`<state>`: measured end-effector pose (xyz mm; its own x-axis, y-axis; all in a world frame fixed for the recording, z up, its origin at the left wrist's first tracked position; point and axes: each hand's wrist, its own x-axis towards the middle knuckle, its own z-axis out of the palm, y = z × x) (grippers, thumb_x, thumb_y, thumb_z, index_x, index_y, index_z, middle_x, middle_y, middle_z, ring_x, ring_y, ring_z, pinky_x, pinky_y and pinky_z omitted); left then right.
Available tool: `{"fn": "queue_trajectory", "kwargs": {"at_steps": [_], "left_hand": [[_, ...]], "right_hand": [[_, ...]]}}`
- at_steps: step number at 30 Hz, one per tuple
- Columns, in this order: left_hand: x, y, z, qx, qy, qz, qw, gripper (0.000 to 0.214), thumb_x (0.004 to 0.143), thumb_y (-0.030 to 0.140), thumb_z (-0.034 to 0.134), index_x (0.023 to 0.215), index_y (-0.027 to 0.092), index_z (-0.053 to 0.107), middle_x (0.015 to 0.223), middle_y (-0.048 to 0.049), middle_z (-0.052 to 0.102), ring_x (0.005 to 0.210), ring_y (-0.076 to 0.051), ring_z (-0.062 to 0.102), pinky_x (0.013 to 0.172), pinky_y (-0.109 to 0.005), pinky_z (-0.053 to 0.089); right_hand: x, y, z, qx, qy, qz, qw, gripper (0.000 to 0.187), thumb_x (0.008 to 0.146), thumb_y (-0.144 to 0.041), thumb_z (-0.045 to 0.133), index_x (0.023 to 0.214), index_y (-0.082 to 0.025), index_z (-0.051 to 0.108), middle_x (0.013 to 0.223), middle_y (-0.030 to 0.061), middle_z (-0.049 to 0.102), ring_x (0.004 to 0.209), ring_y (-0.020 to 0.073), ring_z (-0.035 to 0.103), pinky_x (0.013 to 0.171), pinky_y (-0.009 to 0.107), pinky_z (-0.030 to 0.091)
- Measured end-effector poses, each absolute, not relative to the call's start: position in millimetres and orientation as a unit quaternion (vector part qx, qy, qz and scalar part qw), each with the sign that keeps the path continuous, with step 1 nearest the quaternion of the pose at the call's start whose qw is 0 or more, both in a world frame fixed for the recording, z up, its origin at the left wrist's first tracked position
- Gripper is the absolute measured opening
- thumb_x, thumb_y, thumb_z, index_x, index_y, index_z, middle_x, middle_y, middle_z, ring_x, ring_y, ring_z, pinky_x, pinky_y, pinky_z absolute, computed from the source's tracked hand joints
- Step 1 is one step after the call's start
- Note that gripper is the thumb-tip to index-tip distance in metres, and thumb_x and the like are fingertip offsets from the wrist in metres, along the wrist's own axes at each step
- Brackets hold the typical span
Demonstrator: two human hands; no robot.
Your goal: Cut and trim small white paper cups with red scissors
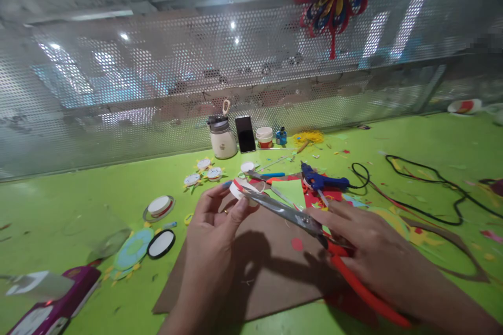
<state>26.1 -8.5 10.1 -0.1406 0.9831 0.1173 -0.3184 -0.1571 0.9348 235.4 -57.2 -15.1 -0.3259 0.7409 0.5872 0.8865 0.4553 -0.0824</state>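
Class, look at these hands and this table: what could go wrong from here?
The blades of the scissors are close to the thumb of the left hand, so a slip could nick it.

The blades meet the small white piece in that hand; a stray squeeze might crease or overcut it.

The blue glue gun lies by red paper; if hot, it could mark it.

Bare left hand [214, 222] pinching near mid-view, fingers curling inward, thumb [239, 212] pointing up and right, index fingertip [227, 185] showing blue at nail. Left forearm [192, 298] rising from bottom edge of view, left of centre. Bare right hand [365, 233] gripping, back of hand facing up, foremost finger [324, 220] stretching left toward other hand. Right forearm [436, 285] slanting in from lower right corner. Hands sitting near each other, apart.
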Motion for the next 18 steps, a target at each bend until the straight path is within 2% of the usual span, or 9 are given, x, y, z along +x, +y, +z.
{"fn": "queue_trajectory", "kwargs": {"at_steps": [7,12,18], "left_hand": [[26.7,-10.3,12.8,0.417,0.414,0.631,0.507,0.034,0.073,0.027,0.082,0.100,0.018,0.063,0.100,-0.0039,0.074,0.090,-0.020,0.073,0.083,-0.032,0.058],[27.0,-13.3,14.6,0.414,0.424,0.629,0.503,0.037,0.072,0.029,0.082,0.101,0.018,0.062,0.102,-0.0064,0.075,0.095,-0.024,0.072,0.086,-0.037,0.058],[26.8,-13.3,15.0,0.430,0.444,0.617,0.488,0.035,0.073,0.030,0.081,0.100,0.018,0.062,0.107,-0.0084,0.074,0.098,-0.026,0.072,0.086,-0.038,0.058]], "right_hand": [[233.9,-57.7,-12.8,-0.506,-0.805,-0.117,0.287,0.045,0.070,-0.007,0.046,0.104,-0.016,0.073,0.087,0.0140,0.075,0.065,0.0243,0.070,0.057,0.037,0.060],[231.1,-58.1,-10.1,-0.505,-0.808,-0.120,0.280,0.042,0.071,-0.008,0.045,0.101,-0.017,0.074,0.083,0.0129,0.074,0.064,0.0247,0.069,0.054,0.036,0.059],[231.6,-60.0,-9.9,-0.505,-0.801,-0.134,0.290,0.047,0.068,-0.007,0.043,0.101,-0.017,0.074,0.081,0.0128,0.074,0.067,0.0251,0.071,0.058,0.037,0.061]]}}
